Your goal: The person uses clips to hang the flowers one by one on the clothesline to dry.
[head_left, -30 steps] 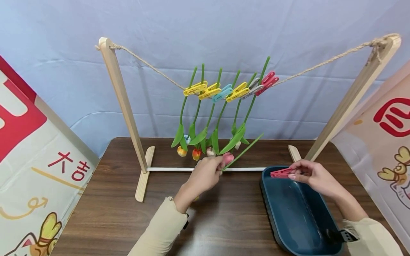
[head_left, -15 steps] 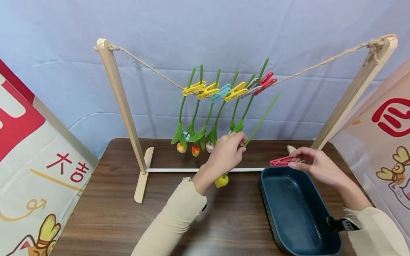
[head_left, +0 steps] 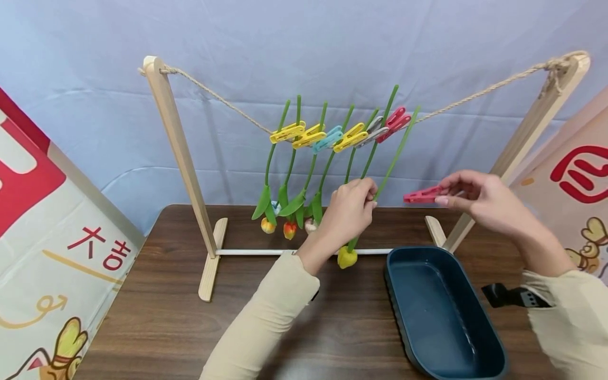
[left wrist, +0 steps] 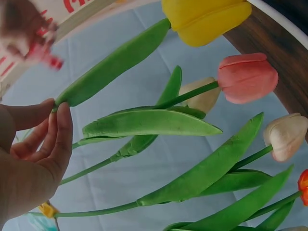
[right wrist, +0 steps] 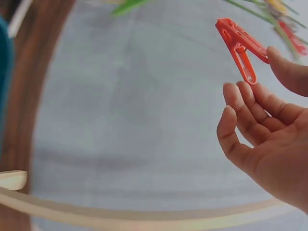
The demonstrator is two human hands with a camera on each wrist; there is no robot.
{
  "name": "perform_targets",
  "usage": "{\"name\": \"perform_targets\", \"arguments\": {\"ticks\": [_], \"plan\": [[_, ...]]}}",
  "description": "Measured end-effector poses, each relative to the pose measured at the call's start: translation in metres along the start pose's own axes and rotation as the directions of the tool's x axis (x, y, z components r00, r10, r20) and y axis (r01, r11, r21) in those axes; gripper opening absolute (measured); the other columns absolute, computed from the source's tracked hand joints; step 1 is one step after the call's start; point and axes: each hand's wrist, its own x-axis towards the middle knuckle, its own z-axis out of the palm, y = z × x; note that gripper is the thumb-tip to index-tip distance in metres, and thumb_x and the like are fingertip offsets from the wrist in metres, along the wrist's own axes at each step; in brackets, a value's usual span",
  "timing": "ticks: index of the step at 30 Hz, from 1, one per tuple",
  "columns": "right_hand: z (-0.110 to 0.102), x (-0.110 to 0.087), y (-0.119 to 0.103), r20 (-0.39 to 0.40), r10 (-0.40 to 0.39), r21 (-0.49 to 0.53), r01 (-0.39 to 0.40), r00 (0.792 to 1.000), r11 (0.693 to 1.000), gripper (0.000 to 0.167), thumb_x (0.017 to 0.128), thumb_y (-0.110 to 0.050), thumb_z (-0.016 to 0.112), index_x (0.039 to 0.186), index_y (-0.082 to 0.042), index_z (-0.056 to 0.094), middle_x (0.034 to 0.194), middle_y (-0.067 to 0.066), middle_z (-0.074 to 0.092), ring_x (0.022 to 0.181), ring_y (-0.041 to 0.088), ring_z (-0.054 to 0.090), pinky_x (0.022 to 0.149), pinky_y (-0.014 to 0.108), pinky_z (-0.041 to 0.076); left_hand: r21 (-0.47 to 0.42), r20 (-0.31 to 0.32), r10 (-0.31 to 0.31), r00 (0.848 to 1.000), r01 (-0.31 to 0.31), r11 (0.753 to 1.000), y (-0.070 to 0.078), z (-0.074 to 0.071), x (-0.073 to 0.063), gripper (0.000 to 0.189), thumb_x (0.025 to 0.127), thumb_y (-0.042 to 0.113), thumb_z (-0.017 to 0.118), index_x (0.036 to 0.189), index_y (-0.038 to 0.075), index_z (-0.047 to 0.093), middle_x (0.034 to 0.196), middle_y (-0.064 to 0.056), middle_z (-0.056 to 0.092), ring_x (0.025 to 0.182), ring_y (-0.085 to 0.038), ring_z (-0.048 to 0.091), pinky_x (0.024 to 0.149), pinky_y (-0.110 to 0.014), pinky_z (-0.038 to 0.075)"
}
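My left hand pinches the stem of a yellow artificial tulip, which hangs head down with its stem's tip near the rope. In the left wrist view, thumb and fingers grip it just at the base of its green leaf. My right hand holds a red clothespin by its handles, above the far end of the basin. To the left, several tulips hang upside down from the rope, clipped by yellow, blue, grey and red clothespins. A pink tulip hangs beside the yellow one.
A dark blue basin stands on the wooden table at the right. Wooden posts hold the rope at both sides, with a white bar low between them. Behind is a pale blue cloth.
My left hand has moved right and up, bringing the yellow tulip upright along its stem, head down. The right hand has lifted the red clothespin up from the basin's rim.
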Motion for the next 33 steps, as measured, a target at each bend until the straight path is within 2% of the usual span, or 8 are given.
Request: {"name": "perform_targets", "arguments": {"ticks": [7, 14, 20, 28, 33], "plan": [[-0.026, 0.022, -0.047, -0.114, -0.033, -0.057, 0.026, 0.993, 0.998, 0.021, 0.085, -0.015, 0.066, 0.099, -0.001, 0.058, 0.078, -0.001, 0.057, 0.063, 0.012, 0.050, 0.051, 0.022, 0.036, -0.036, -0.027, 0.009, 1.000, -0.010, 0.999, 0.000, 0.001, 0.003, 0.010, 0.088, 0.008, 0.060, 0.097, 0.004, 0.059, 0.089, -0.003, 0.060, 0.079, -0.012, 0.058, 0.072, -0.019, 0.044], [-0.041, 0.042, -0.078, -0.172, -0.068, -0.128, 0.047, 0.983, 0.991, 0.022, 0.086, -0.016, 0.064, 0.100, 0.000, 0.058, 0.077, -0.005, 0.054, 0.063, 0.008, 0.047, 0.051, 0.023, 0.030, -0.041, -0.044, 0.003, 0.999, -0.005, 0.999, 0.001, 0.001, 0.005, 0.012, 0.088, 0.009, 0.061, 0.098, 0.004, 0.060, 0.088, -0.003, 0.061, 0.080, -0.012, 0.058, 0.072, -0.019, 0.044], [-0.048, 0.052, -0.088, -0.206, -0.033, -0.150, 0.002, 0.978, 0.989, 0.022, 0.086, -0.016, 0.063, 0.099, 0.000, 0.058, 0.072, -0.010, 0.054, 0.067, 0.010, 0.044, 0.053, 0.025, 0.029, -0.039, -0.061, 0.006, 0.998, -0.008, 0.999, 0.002, 0.001, 0.007, 0.011, 0.088, 0.010, 0.060, 0.097, 0.004, 0.060, 0.088, -0.003, 0.061, 0.080, -0.012, 0.058, 0.072, -0.019, 0.044], [-0.053, 0.054, -0.092, -0.183, -0.003, -0.188, -0.032, 0.983, 0.982, 0.018, 0.086, -0.013, 0.063, 0.097, 0.001, 0.059, 0.065, -0.012, 0.055, 0.060, 0.007, 0.046, 0.051, 0.023, 0.030, -0.041, -0.074, -0.009, 0.997, 0.006, 0.999, 0.005, 0.000, 0.010, 0.010, 0.087, 0.011, 0.061, 0.095, 0.005, 0.060, 0.087, -0.001, 0.060, 0.079, -0.010, 0.057, 0.072, -0.018, 0.043], [-0.055, 0.054, -0.097, -0.234, 0.021, -0.198, -0.068, 0.972, 0.978, 0.020, 0.086, -0.014, 0.062, 0.099, 0.002, 0.059, 0.067, -0.013, 0.052, 0.063, 0.008, 0.044, 0.051, 0.023, 0.030, -0.052, -0.074, -0.010, 0.997, 0.007, 0.999, 0.008, -0.001, 0.011, 0.011, 0.087, 0.012, 0.061, 0.096, 0.006, 0.060, 0.087, -0.001, 0.059, 0.079, -0.009, 0.056, 0.073, -0.018, 0.042]]}}
